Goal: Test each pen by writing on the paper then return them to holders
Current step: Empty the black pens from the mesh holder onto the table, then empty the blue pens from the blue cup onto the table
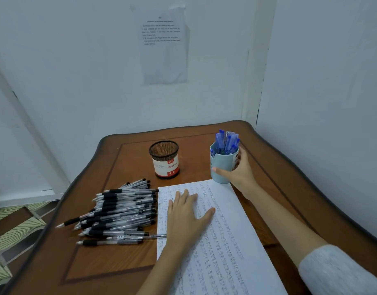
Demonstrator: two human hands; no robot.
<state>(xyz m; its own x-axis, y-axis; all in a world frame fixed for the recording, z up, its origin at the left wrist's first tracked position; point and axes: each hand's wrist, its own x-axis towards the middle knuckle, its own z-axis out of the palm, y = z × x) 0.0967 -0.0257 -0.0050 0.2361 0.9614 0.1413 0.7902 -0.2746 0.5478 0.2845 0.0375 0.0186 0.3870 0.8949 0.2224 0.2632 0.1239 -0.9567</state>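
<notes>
Paper point(225, 241) pinned flat by open left hand point(187, 218); pen cup point(222, 167), far-right desk point(268, 171) corner, gripped steady by right hand point(240, 173).

one head-worn wide-angle view, forward and down, close over the paper point(225, 241) and table point(110, 262), toward the wall point(98, 60)

Brown wooden table point(130, 262): varnished, semi-gloss, grain showing. Round black wire-mesh metal holder point(164, 149): open weave on top, smooth red-and-white printed label band point(167, 166) round the lower half. Pale blue smooth-walled cup point(221, 165): satin finish, plastic or ceramic, cannot tell. Blue plastic pens point(227, 141): translucent barrels. Heap of clear plastic pens with black grips point(121, 211): glossy barrels, matt grips. White paper sheet point(225, 241): matt, flat. Grey sleeve point(336, 271): soft cloth.
</notes>
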